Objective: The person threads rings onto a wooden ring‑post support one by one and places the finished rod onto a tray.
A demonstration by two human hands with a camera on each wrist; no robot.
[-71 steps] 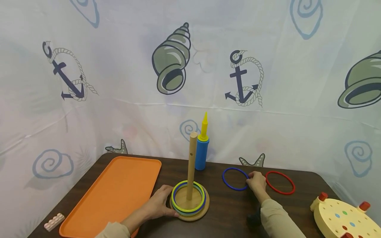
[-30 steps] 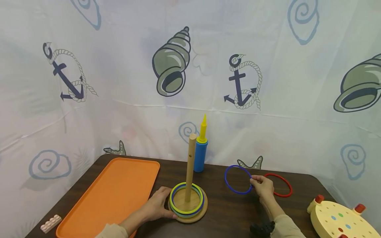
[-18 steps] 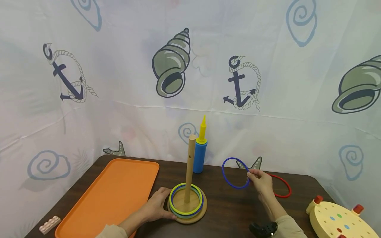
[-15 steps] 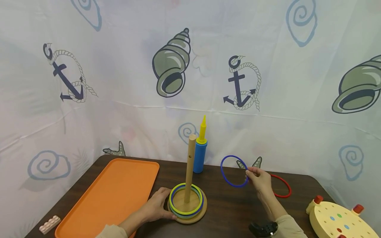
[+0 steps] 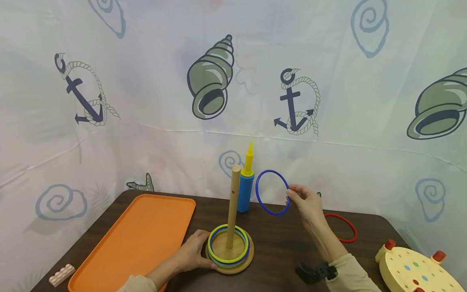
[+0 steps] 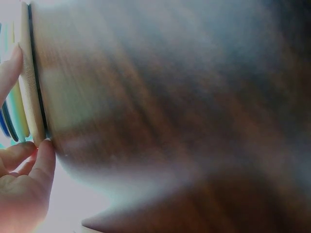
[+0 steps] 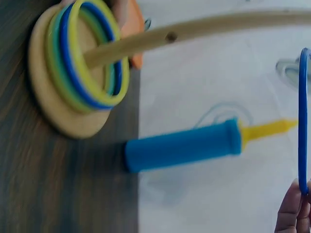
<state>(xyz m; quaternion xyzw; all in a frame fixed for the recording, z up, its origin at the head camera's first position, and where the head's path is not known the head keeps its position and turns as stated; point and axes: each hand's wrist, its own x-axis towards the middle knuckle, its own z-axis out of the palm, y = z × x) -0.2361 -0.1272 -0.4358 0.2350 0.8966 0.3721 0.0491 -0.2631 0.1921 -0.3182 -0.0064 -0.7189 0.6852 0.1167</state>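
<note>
In the head view my right hand (image 5: pixel 308 205) pinches a blue ring (image 5: pixel 270 170) between thumb and fingers, tilted up in the air right of a wooden peg (image 5: pixel 233 207). The right wrist view shows that blue ring (image 7: pixel 302 121) edge-on, with fingertips at its lower end. The peg rises from a round wooden base (image 5: pixel 248 261). Several rings lie stacked around it, a yellow ring (image 7: pixel 73 48) on top. My left hand (image 5: pixel 191 253) grips the left edge of the base; the left wrist view shows fingers (image 6: pixel 43 162) against its rim.
A blue and yellow hand pump (image 5: pixel 245 192) stands behind the peg. An orange tray (image 5: pixel 146 235) lies left, beside a pale studded block (image 5: pixel 62 275). At right are a red ring (image 5: pixel 356 233), partly hidden by my right hand, and a cream pegboard (image 5: pixel 419 263) with red pegs.
My right hand has lifted the blue ring off the table and carried it up and left toward the peg, tilting it upright. My left hand has stayed at the base.
</note>
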